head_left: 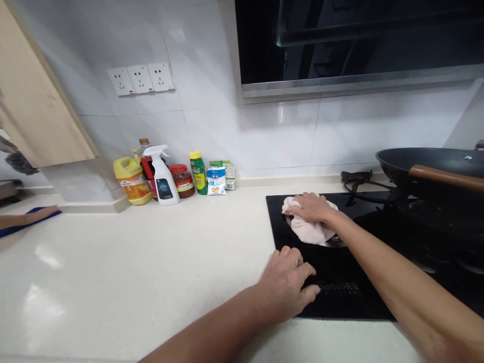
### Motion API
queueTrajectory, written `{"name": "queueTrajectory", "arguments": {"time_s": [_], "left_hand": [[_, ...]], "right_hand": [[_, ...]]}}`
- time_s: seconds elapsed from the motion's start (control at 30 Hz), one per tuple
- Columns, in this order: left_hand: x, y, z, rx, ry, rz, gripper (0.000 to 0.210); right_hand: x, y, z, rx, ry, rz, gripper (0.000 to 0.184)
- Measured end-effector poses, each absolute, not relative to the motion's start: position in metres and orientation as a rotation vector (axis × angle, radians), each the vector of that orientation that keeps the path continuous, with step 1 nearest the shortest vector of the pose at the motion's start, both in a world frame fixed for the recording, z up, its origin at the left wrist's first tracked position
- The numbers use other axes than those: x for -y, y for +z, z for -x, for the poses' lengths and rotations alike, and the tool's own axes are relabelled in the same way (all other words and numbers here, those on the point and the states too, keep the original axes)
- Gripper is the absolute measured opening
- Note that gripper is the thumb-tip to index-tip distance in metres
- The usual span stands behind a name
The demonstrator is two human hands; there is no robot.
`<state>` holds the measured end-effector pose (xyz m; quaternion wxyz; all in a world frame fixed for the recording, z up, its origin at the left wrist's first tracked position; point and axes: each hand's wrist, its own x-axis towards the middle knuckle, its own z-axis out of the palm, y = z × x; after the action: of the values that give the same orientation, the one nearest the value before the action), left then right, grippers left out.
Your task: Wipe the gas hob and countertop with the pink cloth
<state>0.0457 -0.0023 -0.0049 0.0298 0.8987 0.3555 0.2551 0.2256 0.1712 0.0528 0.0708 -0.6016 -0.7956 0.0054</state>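
My right hand (312, 207) presses a pale pink cloth (312, 231) onto the burner area of the black glass cooktop (370, 302), its fingers bent over the bunched fabric. Part of a metal burner ring (336, 244) shows from under the cloth, and the rest is hidden. Lower and to the left, my left hand (287, 285) rests at the cooktop's left front edge. It holds nothing; its fingers are loosely bent, with the thumb apart from the index finger.
A black wok (427, 160) with a wooden handle stands on the right burner. Along the wall are a white spray bottle (166, 184), a yellow jug (132, 184), a red-lidded jar (182, 182) and packets. Far left, another person's hand (43, 214) lies on a blue cloth (11, 231).
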Motion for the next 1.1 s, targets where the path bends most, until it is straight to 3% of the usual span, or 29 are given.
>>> {"name": "queueTrajectory", "arguments": {"time_s": [0.13, 0.3, 0.57, 1.1], "left_hand": [[0.002, -0.005, -0.046, -1.112, 0.765, -2.764, 0.025], [0.002, -0.004, -0.046, -1.131, 0.737, -2.772, 0.025], [0.003, -0.002, -0.045, -1.119, 0.732, -2.775, 0.025], [0.006, 0.0, -0.044, -1.06, 0.745, -2.831, 0.025]], "right_hand": [[-0.152, 0.056, -0.202, 2.705, 0.028, 1.49, 0.048], [-0.141, 0.061, -0.195, 2.887, 0.328, 1.184, 0.039], [-0.17, 0.048, -0.202, 2.551, 0.019, 1.66, 0.043], [-0.207, 0.052, -0.261, 2.08, 0.091, 2.145, 0.053]]}}
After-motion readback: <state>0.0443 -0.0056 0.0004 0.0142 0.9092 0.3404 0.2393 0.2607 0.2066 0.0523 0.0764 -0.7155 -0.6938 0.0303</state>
